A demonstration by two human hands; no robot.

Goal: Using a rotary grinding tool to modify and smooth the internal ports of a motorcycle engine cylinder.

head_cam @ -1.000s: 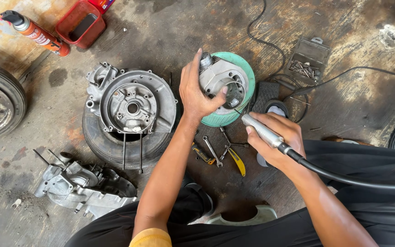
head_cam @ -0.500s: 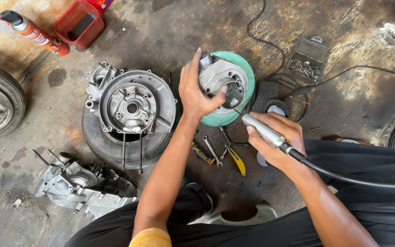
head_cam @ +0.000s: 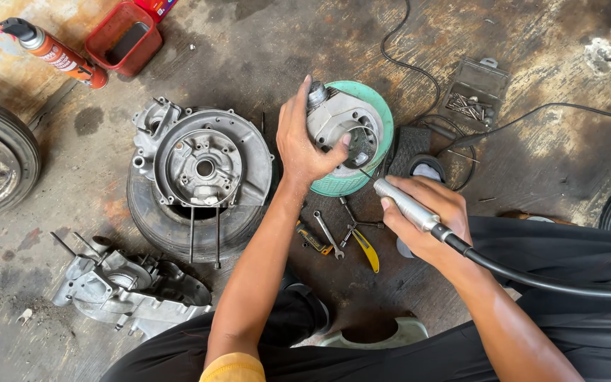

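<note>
Overhead view from a head-worn camera of a person sitting on a stained concrete workshop floor (head_cam: 532,163), working on small engine parts.

The left hand (head_cam: 304,145) is closed around a grey metal engine casting (head_cam: 337,120), thumb hooked over its open bore, steadying it on top of a green ribbed ring (head_cam: 380,117) that rests on the floor. The right hand (head_cam: 429,223) is wrapped in a pencil-like grip around the silver handpiece of a rotary grinder (head_cam: 406,205), whose thick black flexible shaft (head_cam: 532,276) trails off to the right across the person's dark trousers. The tool's tip points at the lower rim of the casting, just beside it; whether the tip touches metal cannot be told.

The step in hand appears to be grinding or cleaning the inside of the casting's opening. The work seems to call for a firm hold on the casting and a steady, shallow angle of the tip against the inner edge (a slip could bring the tip near the left thumb).

Between the forearms lie a small spanner (head_cam: 328,244) and yellow-handled pliers (head_cam: 364,247). To the left, a round engine case half (head_cam: 203,166) sits on a small tyre (head_cam: 157,223), with another casing (head_cam: 125,286) below it. A spray can (head_cam: 54,51) and red tray (head_cam: 123,39) lie at the top left, and a clear box of small bits (head_cam: 474,99) at the upper right.
</note>
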